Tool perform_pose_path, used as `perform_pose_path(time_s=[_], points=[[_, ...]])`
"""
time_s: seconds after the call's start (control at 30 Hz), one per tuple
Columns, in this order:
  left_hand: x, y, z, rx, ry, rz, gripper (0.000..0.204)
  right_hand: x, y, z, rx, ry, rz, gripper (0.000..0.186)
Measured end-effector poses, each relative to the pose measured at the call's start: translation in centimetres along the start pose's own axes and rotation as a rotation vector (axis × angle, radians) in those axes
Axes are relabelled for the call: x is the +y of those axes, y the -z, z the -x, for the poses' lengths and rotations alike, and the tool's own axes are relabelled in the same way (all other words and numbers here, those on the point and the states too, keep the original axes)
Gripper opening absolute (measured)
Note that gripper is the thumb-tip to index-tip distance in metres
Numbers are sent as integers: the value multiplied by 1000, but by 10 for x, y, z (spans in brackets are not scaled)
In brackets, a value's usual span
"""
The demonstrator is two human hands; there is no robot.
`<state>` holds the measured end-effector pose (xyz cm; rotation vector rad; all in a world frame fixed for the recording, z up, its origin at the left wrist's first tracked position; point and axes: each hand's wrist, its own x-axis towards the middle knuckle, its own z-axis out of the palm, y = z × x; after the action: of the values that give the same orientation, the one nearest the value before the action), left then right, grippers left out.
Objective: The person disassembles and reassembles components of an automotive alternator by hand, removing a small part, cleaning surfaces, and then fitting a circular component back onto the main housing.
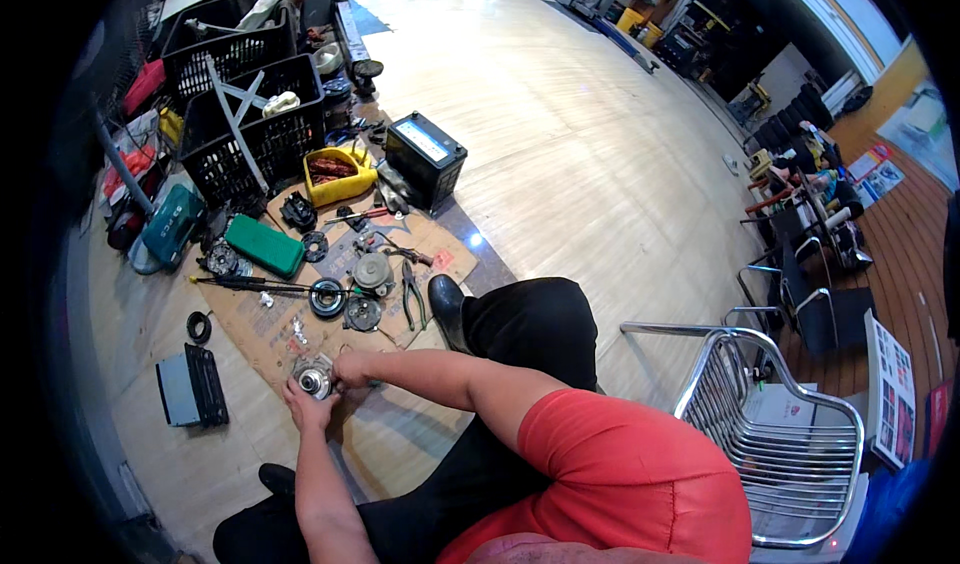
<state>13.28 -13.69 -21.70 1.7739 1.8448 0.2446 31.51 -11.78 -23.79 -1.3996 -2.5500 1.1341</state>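
Note:
A round silver metal machine part point(314, 376), with a ringed hub facing up, is held low over the near edge of the cardboard. My left hand point(304, 402) is closed around its near left side. On its right side my right hand point(351, 370) is closed, its fingers curled against the part; whether they also hold something small cannot be made out. Just beyond lie a black pulley ring point(327, 298), a round grey metal housing point(373, 273) and a flat round part point(362, 313). Dark-handled pliers point(412, 296) rest to their right.
The cardboard sheet point(445, 239) bears a green case point(264, 245) and a yellow cut-open container point(340, 176). A car battery point(426, 157) stands behind, near black crates point(250, 124). A flat grey-black box point(191, 386) lies left; a metal chair point(770, 434) stands right.

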Motion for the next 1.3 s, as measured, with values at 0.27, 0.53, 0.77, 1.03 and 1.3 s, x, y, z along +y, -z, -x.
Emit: perform_pose_path(time_s=[0.27,0.53,0.77,1.03,1.3], points=[[4,-2,-3,-15,-4,30,118,-22,-2,32,101,-115,-4,24],[-29,-31,-18,30,-108,66,113,-36,1,43,117,-189,37,22],[-13,-18,-4,-25,-85,58,106,-23,-13,39,124,-217,-104,23],[0,2,1,-65,-39,-76,107,-23,-29,28,151,-360,-107,29],[3,5,3,-96,-41,-94,109,-16,-45,26,140,-419,-138,32]])
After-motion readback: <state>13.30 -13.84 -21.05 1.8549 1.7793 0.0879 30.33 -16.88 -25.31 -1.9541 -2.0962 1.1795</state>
